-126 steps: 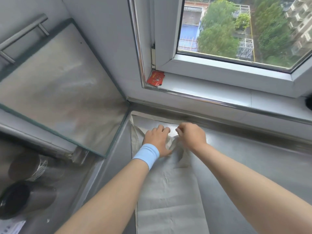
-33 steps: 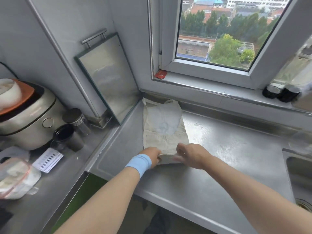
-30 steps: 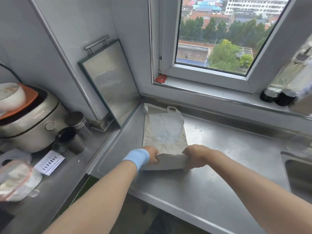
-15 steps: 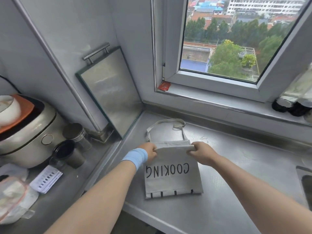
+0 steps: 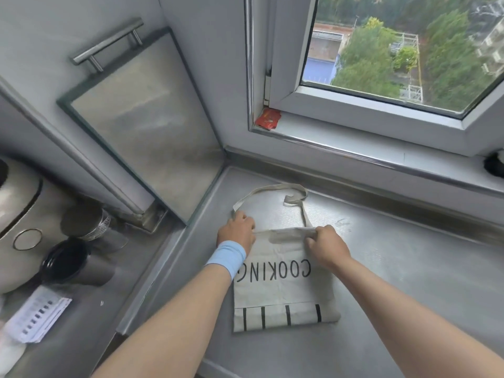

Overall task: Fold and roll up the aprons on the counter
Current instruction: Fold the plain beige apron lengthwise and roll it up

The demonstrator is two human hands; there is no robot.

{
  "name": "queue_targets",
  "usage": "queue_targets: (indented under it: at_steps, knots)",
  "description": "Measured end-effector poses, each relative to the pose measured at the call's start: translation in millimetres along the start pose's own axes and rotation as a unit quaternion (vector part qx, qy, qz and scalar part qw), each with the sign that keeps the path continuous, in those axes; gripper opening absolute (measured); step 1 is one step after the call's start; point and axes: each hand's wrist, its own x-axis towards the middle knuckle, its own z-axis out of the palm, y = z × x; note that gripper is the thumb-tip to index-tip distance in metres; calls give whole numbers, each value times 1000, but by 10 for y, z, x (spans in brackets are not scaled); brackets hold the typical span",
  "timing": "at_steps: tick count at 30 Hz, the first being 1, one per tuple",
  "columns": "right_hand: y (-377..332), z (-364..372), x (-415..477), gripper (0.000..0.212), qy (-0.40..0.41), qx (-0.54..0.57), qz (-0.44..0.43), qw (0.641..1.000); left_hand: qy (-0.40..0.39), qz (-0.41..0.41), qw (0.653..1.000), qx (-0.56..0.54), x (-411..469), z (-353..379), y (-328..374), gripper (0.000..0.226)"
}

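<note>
A beige apron lies folded on the steel counter, with the black word COOKING and short black stripes along its near edge. Its neck strap loops out toward the window. My left hand, with a blue wristband, pinches the far folded edge at the left corner. My right hand pinches the same edge at the right corner. The edge is pulled taut between both hands.
A steel-framed board with a handle leans in the corner at left. Two dark metal cups, a rice cooker and a paper card stand on the lower left counter. A red packet lies on the window sill.
The apron went from a long strip to a shorter fold with COOKING on top, its near end brought forward. Both hands moved to the far edge and grip it; the view has come closer.
</note>
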Motion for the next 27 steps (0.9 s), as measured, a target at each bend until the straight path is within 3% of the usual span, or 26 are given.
queue_targets:
  at_steps: [4, 6, 10, 13, 16, 18, 21, 24, 27]
  knots:
    - [21, 81, 72, 27, 3, -12, 35, 999, 146, 70, 985, 65, -130, 98, 139, 35]
    - [-1, 140, 56, 34, 58, -33, 26, 997, 111, 140, 983, 38, -212, 204, 229, 31]
    - [-15, 295, -84, 64, 151, -128, -150, 969, -40, 124, 991, 42, -362, 469, 311, 70]
    - [98, 502, -238, 64, 91, -152, -278, 944, -73, 117, 989, 58, -363, 519, 290, 79]
    - [258, 637, -326, 67, -9, -185, -268, 945, -59, 116, 986, 100, -355, 453, 317, 85]
    - [297, 640, -327, 70, -15, -197, -254, 947, -16, 123, 986, 107, -423, 384, 349, 74]
    - [259, 628, -337, 70, -9, -217, -248, 944, 8, 172, 980, 101, -590, 272, 362, 29]
    - [175, 565, -423, 65, 30, -240, -252, 937, -46, 150, 983, 99, -766, 250, 275, 23]
    - [109, 461, -568, 45, 43, -231, -325, 916, -56, 127, 989, 47, -844, 314, 186, 23]
